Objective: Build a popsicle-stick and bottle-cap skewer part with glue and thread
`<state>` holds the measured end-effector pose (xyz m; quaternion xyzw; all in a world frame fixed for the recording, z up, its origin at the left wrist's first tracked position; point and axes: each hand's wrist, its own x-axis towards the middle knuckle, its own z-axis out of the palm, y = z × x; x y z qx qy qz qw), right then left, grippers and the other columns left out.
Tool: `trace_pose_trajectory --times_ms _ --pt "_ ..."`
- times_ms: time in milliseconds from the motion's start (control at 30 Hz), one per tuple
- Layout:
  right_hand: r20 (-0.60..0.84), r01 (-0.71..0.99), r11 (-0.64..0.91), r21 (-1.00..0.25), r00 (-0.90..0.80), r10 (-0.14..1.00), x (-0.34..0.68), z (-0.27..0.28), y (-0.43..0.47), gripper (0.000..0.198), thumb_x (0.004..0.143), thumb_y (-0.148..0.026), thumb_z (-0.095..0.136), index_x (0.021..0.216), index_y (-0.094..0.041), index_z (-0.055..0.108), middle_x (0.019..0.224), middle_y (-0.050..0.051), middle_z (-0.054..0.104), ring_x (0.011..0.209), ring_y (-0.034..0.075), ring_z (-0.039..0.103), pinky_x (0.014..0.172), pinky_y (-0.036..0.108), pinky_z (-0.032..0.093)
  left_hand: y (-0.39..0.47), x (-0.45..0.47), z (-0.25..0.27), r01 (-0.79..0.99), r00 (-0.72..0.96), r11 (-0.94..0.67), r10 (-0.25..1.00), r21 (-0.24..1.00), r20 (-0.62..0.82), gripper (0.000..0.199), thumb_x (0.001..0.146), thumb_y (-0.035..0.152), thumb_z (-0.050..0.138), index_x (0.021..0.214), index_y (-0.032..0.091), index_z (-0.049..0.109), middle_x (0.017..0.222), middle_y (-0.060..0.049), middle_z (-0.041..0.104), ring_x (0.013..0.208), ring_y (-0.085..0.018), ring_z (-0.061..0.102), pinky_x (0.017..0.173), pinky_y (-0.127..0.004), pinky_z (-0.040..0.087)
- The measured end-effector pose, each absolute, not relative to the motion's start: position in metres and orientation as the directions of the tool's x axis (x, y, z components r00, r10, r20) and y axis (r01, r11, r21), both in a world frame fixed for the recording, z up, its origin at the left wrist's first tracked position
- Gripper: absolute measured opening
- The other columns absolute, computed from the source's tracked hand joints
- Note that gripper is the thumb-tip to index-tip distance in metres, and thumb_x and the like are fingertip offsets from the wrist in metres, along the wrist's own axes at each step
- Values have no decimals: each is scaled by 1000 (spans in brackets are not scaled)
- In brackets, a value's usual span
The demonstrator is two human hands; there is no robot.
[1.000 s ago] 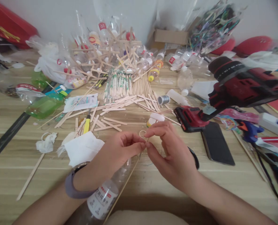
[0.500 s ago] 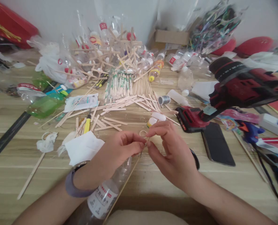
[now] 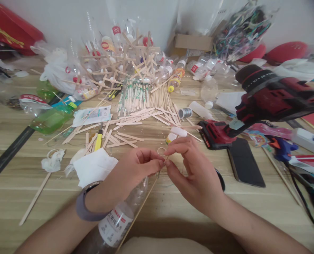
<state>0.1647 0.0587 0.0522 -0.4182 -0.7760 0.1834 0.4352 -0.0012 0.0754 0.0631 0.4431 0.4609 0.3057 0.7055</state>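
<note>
My left hand (image 3: pixel 139 165) pinches a long thin wooden stick (image 3: pixel 142 204) between thumb and forefinger, close to its upper end. A small pale ring (image 3: pixel 161 151) shows just above the fingertips; whether it is fixed to the stick is too small to tell. From the other side, the thumb and forefinger of my right hand (image 3: pixel 192 173) close on the stick's upper end. Thin dark strands hang near the fingers. Under my left wrist lies a clear plastic bottle (image 3: pixel 116 224) with a white label, partly hidden by the arm.
A red and black power drill (image 3: pixel 268 95) stands at right beside a dark phone (image 3: pixel 246 162). Flat craft sticks (image 3: pixel 129 137), skewers (image 3: pixel 161 97) and a wire spool (image 3: pixel 185 113) lie ahead. Left are white paper (image 3: pixel 93 167), a yellow-handled tool (image 3: pixel 98 139) and a green bottle (image 3: pixel 52 118).
Both hands keep their pinch almost in the same place. The fingertips and the ring have shifted only very slightly; nothing has been let go.
</note>
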Motion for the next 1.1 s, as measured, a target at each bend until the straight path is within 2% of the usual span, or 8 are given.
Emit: trace_pose_trajectory --times_ms 267,467,667,1100 --pt "526 498 597 -629 -294 798 164 53 61 29 82 0 53 101 -22 50 96 2 53 97 15 53 84 29 44 73 0 57 40 388 360 854 932 -347 9 72 26 65 72 17 64 63 5 55 57 -9 44 54 -22 31" --pt "481 461 588 -664 -338 809 169 58 59 32 85 2 48 104 -23 50 99 2 54 97 15 53 84 29 44 74 -1 58 70 372 333 866 940 -334 10 72 26 63 69 17 62 59 6 48 55 -8 38 51 -22 27" --pt "481 473 578 -665 -321 816 168 57 58 29 83 -2 56 102 -24 51 98 1 54 95 15 54 84 28 44 73 -1 58 61 368 347 864 936 -344 9 72 25 63 72 17 64 61 5 51 57 -9 40 53 -22 29" --pt "491 502 565 -655 -287 823 166 55 58 32 81 -1 54 101 -26 50 95 2 55 93 18 56 79 32 47 74 0 65 53 376 378 850 924 -369 15 74 29 66 66 17 62 57 6 50 54 -8 39 53 -23 28"
